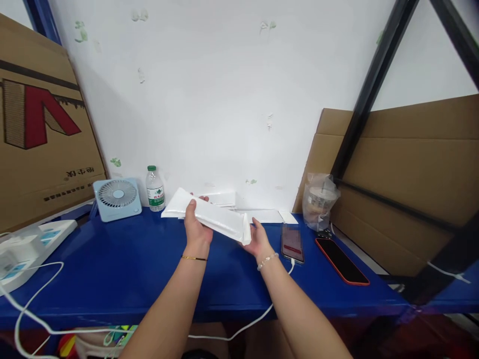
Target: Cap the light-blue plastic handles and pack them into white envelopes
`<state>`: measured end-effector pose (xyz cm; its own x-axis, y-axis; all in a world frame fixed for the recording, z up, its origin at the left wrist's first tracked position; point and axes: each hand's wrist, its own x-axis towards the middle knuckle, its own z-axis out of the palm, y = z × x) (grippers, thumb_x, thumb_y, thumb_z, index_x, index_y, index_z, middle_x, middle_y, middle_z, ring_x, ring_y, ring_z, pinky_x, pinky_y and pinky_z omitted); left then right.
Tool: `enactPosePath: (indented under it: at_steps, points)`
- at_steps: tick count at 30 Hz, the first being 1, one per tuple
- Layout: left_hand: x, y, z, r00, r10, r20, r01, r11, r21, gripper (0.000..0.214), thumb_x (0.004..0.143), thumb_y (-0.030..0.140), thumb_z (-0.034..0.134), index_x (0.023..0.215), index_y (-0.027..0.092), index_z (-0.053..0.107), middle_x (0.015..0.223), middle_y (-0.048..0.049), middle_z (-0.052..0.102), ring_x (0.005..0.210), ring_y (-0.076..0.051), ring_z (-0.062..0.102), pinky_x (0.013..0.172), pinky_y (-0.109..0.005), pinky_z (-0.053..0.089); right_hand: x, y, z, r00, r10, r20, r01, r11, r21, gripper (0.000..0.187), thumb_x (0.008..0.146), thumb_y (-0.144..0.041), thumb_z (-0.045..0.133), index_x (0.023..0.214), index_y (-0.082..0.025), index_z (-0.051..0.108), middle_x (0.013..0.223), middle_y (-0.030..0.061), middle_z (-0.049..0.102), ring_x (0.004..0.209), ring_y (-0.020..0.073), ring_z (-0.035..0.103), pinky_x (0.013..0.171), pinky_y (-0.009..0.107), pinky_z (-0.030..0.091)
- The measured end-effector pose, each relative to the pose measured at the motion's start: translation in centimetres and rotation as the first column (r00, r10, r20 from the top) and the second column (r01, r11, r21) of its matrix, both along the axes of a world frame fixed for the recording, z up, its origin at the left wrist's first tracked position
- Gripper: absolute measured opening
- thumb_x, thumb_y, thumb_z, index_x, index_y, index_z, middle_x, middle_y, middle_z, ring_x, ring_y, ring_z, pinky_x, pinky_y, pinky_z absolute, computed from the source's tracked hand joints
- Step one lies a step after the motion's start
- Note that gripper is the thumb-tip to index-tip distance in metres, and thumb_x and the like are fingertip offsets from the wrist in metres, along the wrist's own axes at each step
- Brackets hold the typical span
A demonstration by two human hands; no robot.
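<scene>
A long, flat white packet (213, 215) with a glossy surface is held up at a slant above the blue table (157, 279). My left hand (197, 227) grips it near the middle, thumb on top and fingers mostly hidden behind. At its lower right end, my right hand (258, 238) is closed against the edge, its fingers partly behind the packet. Behind it, more flat white pieces (262, 216) lie along the wall, and a white stack (222, 199) is partly covered by the packet.
A light blue fan (118, 198) and a water bottle (155, 189) stand at the back left. On the left is a white power strip (56, 232) with cables. To the right are a charging phone (292, 243), a red-edged phone (342, 262) and a bagged cup (320, 202).
</scene>
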<state>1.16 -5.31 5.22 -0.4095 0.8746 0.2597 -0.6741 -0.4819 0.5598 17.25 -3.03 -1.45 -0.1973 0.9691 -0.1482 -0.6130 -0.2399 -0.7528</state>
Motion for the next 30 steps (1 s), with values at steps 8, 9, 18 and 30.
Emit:
enactPosePath:
  at_steps: [8,9,18,30]
  points:
    - [3.9,0.1,0.9,0.978,0.008,-0.207,0.009,0.997,0.079,0.043,0.067,0.035,0.071,0.105,0.019,0.060,0.104,-0.0067,0.066,0.096,-0.021,0.063,0.080,-0.031,0.048,-1.7,0.0,-2.0,0.974,-0.027,-0.226,-0.019,0.980,-0.197,0.022,0.087,-0.034,0.043,0.093,-0.019,0.059,0.071,0.0026,0.069,0.067,0.0191,0.067,0.061,0.033,0.055]
    - [4.1,0.0,1.1,0.975,0.020,-0.223,0.002,0.995,0.096,0.041,0.067,0.035,0.071,0.102,0.018,0.061,0.102,-0.0071,0.066,0.096,-0.021,0.063,0.081,-0.031,0.048,-1.6,0.0,-2.1,0.971,-0.031,-0.235,-0.021,0.976,-0.215,0.023,0.088,-0.035,0.042,0.094,-0.019,0.058,0.072,0.0028,0.069,0.067,0.0187,0.067,0.061,0.033,0.055]
    - [3.4,0.4,4.2,0.966,0.091,-0.244,-0.049,0.984,0.173,0.043,0.065,0.035,0.073,0.101,0.015,0.060,0.100,-0.0071,0.065,0.092,-0.020,0.063,0.084,-0.033,0.046,-1.7,-0.7,-2.3,0.999,0.025,-0.041,-0.033,0.973,-0.229,0.026,0.085,-0.042,0.051,0.080,-0.017,0.052,0.055,0.0017,0.061,0.036,0.0095,0.051,0.026,0.014,0.031]
    - [-2.8,1.4,5.4,0.973,0.227,-0.029,-0.223,0.969,0.109,0.037,0.065,0.033,0.069,0.096,0.018,0.057,0.086,-0.0013,0.063,0.078,-0.015,0.064,0.077,-0.030,0.051,-1.7,-0.4,-2.7,0.899,-0.169,0.403,0.175,0.984,0.023,0.033,0.082,-0.044,0.055,0.065,-0.018,0.042,0.041,-0.0036,0.048,0.027,0.0055,0.037,0.024,0.015,0.018]
